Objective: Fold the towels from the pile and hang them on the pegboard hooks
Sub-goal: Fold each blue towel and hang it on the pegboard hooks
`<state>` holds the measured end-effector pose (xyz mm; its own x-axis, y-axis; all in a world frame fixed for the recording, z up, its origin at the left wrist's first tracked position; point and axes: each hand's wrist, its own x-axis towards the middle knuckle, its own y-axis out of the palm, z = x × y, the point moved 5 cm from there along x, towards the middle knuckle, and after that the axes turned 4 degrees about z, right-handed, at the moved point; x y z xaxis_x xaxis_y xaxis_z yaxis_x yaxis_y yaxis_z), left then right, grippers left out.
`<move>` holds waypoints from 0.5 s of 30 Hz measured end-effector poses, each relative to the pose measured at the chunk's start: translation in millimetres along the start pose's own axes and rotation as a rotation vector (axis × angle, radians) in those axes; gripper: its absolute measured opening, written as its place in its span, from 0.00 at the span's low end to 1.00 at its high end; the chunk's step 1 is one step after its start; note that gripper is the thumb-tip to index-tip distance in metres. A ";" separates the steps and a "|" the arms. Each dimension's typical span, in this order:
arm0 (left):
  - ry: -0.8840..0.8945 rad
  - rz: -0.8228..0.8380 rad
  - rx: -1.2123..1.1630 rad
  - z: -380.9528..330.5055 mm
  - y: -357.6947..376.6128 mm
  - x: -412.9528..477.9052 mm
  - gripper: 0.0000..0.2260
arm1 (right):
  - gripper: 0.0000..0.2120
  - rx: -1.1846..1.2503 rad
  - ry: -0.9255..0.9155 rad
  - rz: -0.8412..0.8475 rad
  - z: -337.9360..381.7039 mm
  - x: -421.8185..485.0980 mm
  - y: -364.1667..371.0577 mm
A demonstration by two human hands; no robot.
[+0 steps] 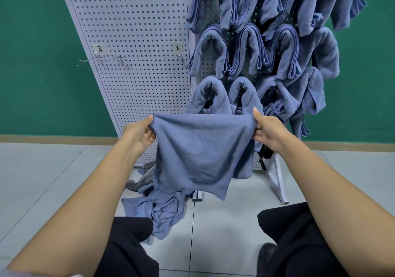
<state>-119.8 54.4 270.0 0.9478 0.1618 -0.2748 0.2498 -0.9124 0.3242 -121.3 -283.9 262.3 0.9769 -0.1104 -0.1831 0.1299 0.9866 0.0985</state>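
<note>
Standing before the rack, the person holds one blue towel [198, 154] stretched out at chest height, well above the floor [53, 180]. The left grip [139, 133] pinches one top corner and the right grip [267, 129] pinches the other, each closed on cloth, with the top edge drawn nearly taut between them. The towel hangs unevenly: its lower right corner dips into a point, just above the crumpled pile of towels [162, 210] by the person's knees. The right-hand panel is crowded with hung towels [245, 52], while the white pegboard [132, 41] on the left shows bare hooks [100, 58]. I judge the fold is only starting, and the skewed lower hem is the main risk: bringing the corners together now would likely give a lopsided fold that bunches on a hook. Both holds take only a little cloth, so a quick shake could pull a corner free and drop the towel back onto the pile. A thick, uneven fold may also slide off a thin wire hook.
</note>
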 end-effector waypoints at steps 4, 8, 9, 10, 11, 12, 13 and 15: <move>-0.077 0.028 0.010 3.2 -3.8 3.2 0.07 | 0.07 0.032 -0.046 0.277 7.1 -1.1 9.3; -0.067 0.000 0.045 2.0 -9.3 6.2 0.08 | 0.07 -0.235 -0.118 0.166 6.0 4.4 3.2; -0.055 -0.009 0.054 1.7 -9.7 5.8 0.07 | 0.06 -0.342 -0.133 0.127 6.4 5.9 0.6; -0.041 -0.018 0.070 1.6 -9.4 5.4 0.06 | 0.06 -0.442 -0.149 0.095 7.2 6.4 -0.7; -0.024 -0.024 0.088 1.3 -9.0 4.6 0.06 | 0.07 -0.511 -0.162 0.069 8.2 6.3 -1.5; -0.007 -0.025 0.101 1.3 -8.0 3.9 0.05 | 0.07 -0.536 -0.175 0.034 9.6 5.2 -2.4; 0.007 -0.022 0.107 1.2 -7.2 2.8 0.04 | 0.05 -0.529 -0.189 -0.005 11.7 3.2 -3.5; 0.022 -0.008 0.109 1.2 -5.8 0.9 0.03 | 0.06 -0.442 -0.192 -0.063 13.8 0.4 -7.2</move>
<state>-120.6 59.4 266.8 0.9501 0.1766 -0.2570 0.2358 -0.9462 0.2214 -119.5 -292.7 274.9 0.9885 -0.1508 0.0122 0.1460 0.9291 -0.3398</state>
